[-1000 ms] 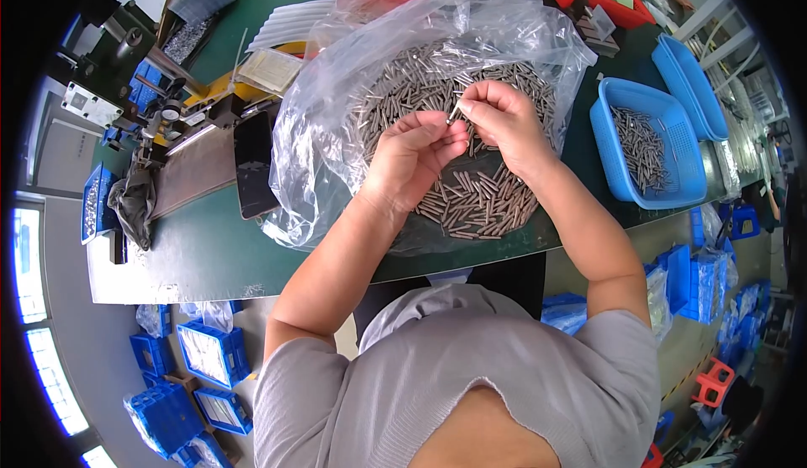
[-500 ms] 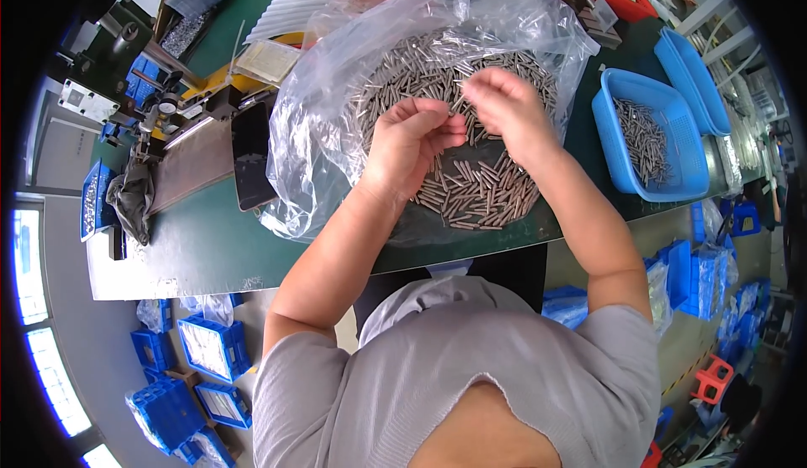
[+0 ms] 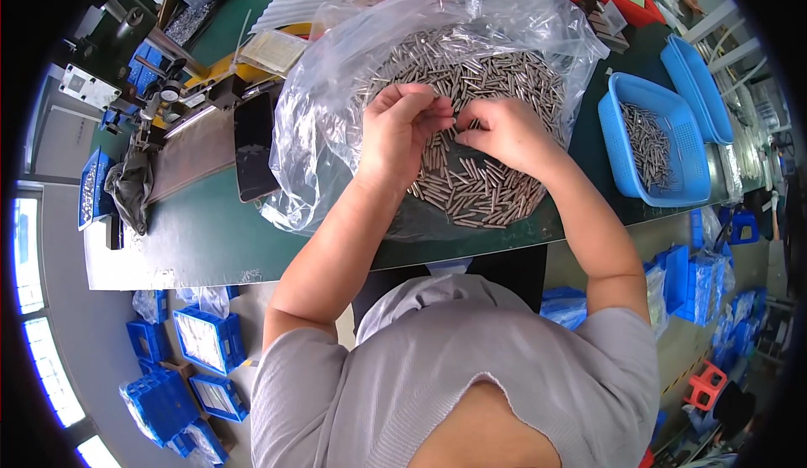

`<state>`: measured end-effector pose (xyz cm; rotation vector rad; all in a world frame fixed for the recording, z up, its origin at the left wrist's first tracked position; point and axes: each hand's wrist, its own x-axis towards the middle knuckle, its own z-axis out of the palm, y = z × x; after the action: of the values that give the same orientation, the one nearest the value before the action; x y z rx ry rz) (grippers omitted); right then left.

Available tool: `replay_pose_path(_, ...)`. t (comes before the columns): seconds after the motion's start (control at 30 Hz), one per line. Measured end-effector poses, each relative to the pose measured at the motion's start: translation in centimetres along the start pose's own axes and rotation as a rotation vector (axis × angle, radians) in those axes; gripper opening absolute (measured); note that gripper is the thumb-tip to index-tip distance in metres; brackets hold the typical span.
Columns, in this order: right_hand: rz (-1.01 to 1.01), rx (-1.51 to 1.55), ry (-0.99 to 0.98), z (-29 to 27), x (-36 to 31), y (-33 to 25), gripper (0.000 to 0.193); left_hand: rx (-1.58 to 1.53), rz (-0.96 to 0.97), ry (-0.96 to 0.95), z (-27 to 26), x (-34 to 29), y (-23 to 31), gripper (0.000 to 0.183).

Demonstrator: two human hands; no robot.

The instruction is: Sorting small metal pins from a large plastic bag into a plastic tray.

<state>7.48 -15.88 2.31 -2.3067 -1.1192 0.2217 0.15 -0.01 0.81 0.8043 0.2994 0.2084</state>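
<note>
Clock positions taken from centre of view. Desk [image 3: 220, 231]: green surface, pale at its left end. At 10 o'clock, black smartphone [image 3: 255, 144], face up; farther out, dial gauge [image 3: 171, 92] on a bench fixture. At 9 o'clock, crumpled dark-grey cloth [image 3: 130, 189] beside blue parts bin [image 3: 85, 203]. Floor: blue plastic crate [image 3: 234, 342], filled, at 8 o'clock; red plastic stool [image 3: 706, 382] at 4 o'clock.

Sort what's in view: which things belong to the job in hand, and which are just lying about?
Likely part of the job:
left hand and right hand
metal pins
clear plastic bag
blue basket holding similar pins

Seemingly just lying about:
flat phone-like slab
crumpled dark cloth
red stool
</note>
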Motion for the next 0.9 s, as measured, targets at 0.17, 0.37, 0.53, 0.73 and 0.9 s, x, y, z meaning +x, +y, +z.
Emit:
replay_pose_path(0.17,-0.162,-0.278,0.096,1.8,-0.3,0.2,0.012,0.001,0.002,0.009,-0.1,0.2,0.0,0.008)
replay_pose_path(0.37,-0.142,-0.312,0.089,2.0,-0.1,1.0,0.011,0.015,0.003,-0.007,-0.2,0.3,-0.1,0.007)
replay_pose_path(0.53,-0.145,-0.041,0.117,0.5,0.2,1.4,0.008,0.027,0.000,-0.001,-0.1,0.1,0.0,0.007)
replay_pose_path(0.73,0.161,0.836,-0.157,-2.7,0.1,1.2,0.017,0.165,-0.077,-0.098,0.2,0.0,0.3,0.007)
replay_pose_path(0.9,0.208,1.024,-0.285,-2.7,0.0,1.6,0.015,0.199,-0.149,-0.184,0.3,0.1,0.2,0.009)
